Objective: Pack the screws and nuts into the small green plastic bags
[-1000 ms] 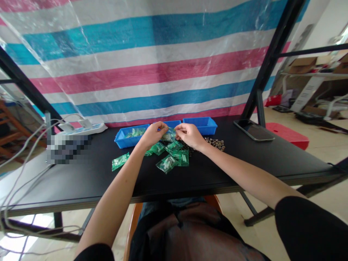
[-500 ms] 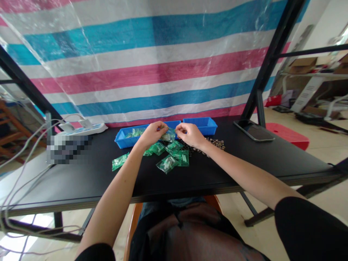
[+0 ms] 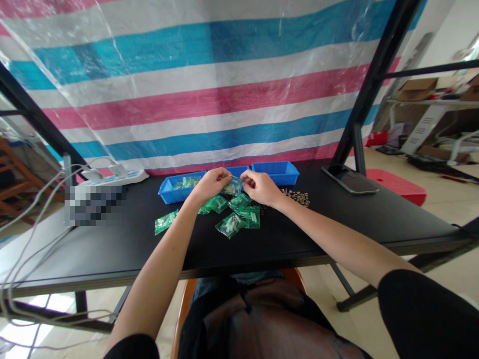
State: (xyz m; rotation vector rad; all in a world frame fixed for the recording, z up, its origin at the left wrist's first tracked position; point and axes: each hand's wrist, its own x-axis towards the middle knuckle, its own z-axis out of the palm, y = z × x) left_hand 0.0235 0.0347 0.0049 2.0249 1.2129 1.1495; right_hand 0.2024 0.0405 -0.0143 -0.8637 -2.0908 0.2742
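Note:
Between my two hands, a small clear-and-green plastic bag (image 3: 232,186) with small parts inside is stretched above the pile. My left hand (image 3: 212,184) pinches its left side, and my right hand (image 3: 259,185) has thumb and fingertips together at its right edge. Beneath and in front lie several green plastic bags (image 3: 250,217) holding white and metal pieces. One more green bag (image 3: 165,222) rests beside my left forearm. A heap of small metal screws or similar pieces (image 3: 297,197) spreads to the right of my right hand, partly hidden by it.
Behind my hands stand blue trays: the left tray (image 3: 168,196) holds small bags, and another blue tray (image 3: 281,178) is at the right. A phone (image 3: 350,179) lies on the black table (image 3: 284,247). A white power strip (image 3: 130,178) with cables is at the left.
My right hand has shifted very slightly at the bag's edge. My left hand and the other things look almost unmoved.

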